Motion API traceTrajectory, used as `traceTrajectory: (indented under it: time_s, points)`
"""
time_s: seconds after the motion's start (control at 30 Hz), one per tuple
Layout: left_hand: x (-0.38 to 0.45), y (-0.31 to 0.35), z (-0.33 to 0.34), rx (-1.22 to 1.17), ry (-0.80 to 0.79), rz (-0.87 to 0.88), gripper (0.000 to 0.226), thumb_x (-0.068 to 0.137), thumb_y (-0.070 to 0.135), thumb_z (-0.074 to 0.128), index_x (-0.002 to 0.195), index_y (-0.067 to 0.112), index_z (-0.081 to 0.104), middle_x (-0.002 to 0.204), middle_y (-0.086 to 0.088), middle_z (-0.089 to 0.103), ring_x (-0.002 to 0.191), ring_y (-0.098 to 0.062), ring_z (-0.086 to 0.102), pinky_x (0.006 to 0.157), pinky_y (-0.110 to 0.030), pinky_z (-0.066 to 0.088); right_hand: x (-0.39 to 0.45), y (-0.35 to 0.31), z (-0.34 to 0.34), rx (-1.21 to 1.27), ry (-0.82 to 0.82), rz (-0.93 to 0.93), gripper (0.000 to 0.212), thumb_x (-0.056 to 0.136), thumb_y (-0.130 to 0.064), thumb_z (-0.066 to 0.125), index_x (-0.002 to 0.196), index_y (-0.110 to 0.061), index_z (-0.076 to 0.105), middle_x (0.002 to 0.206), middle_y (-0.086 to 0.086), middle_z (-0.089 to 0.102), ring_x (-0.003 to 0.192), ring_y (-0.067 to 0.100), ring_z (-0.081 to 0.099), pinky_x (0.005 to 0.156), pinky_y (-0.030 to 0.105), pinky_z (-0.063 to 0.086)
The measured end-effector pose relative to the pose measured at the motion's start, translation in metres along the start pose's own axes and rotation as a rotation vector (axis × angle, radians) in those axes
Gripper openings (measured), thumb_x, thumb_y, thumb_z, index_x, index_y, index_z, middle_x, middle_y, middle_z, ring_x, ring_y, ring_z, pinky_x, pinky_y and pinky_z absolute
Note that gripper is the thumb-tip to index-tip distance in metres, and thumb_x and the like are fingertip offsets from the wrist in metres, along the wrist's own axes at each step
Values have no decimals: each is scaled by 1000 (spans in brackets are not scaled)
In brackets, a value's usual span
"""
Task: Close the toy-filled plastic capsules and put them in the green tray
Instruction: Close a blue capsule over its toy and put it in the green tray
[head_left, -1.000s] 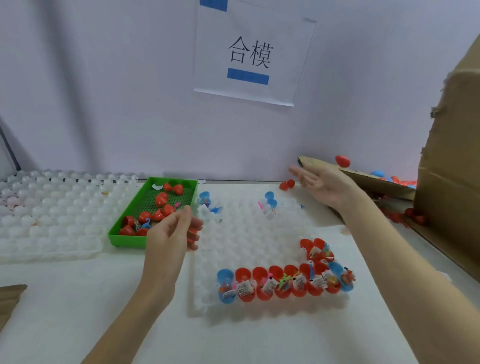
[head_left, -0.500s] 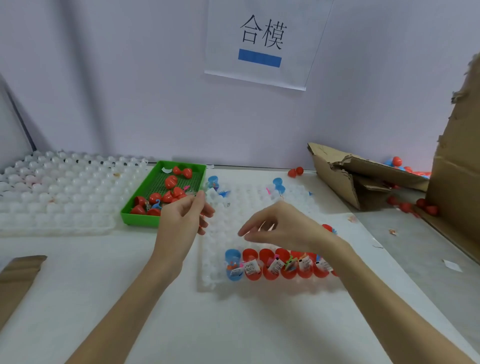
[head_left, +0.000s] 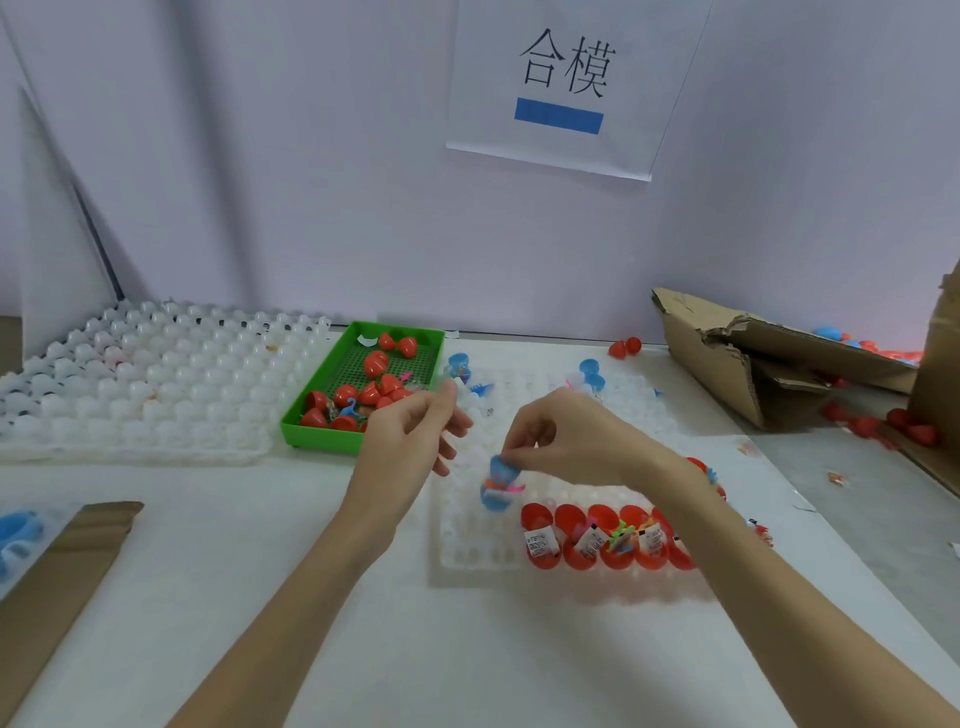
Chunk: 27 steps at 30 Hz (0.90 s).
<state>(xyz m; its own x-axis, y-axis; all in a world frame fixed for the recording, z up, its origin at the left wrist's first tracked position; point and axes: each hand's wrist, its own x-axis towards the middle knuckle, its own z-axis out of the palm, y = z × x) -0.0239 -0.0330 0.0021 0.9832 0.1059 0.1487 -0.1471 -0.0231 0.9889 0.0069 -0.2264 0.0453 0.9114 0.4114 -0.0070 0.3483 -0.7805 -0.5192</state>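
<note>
My right hand (head_left: 566, 441) pinches an open blue capsule (head_left: 497, 486) with a toy inside, lifted just above the white holder tray (head_left: 467, 551). A row of open red capsules (head_left: 597, 540) with toys and paper slips stands in that tray's near row, partly hidden by my right forearm. My left hand (head_left: 410, 441) hovers to the left of the blue capsule with loosely curled fingers and holds nothing. The green tray (head_left: 317, 436) behind my left hand contains several closed red capsules (head_left: 376, 364).
A large white holder tray (head_left: 130, 395) lies at the left. Torn cardboard boxes (head_left: 737, 364) with loose red and blue capsules stand at the right. Two blue capsules (head_left: 592, 371) sit at the working tray's far edge. A cardboard strip (head_left: 57, 587) lies front left.
My right hand came back from the cardboard box, reached the near row and lifted the blue capsule out of its leftmost slot. My left hand stayed near the green tray.
</note>
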Motion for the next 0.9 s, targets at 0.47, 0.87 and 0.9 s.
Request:
traceTrajectory:
  time_s: [0.47,0.87,0.9]
  points:
    - [-4,-8,5,-142,-104,-21,18,91,10,79,109,10,76,101,-6,79,89,-26,80,88,-27,61,10,4,23,283,494,225,11,95,-26,68,84,-25,66,72,-17,62,63,-2,60,50,10,39]
    - [1,-11,2,-296,-79,-153,17,97,14,73,114,10,75,100,-9,81,92,-29,80,96,-38,61,-3,-12,33,752,490,-21,10,92,-15,74,100,-21,70,96,-15,74,85,3,74,66,11,55]
    - [1,-11,2,-285,-77,-140,19,97,16,73,116,12,74,99,-8,81,90,-29,80,93,-36,62,-4,-12,33,749,483,-11,10,93,-17,73,100,-24,70,96,-16,73,85,1,74,66,10,54]
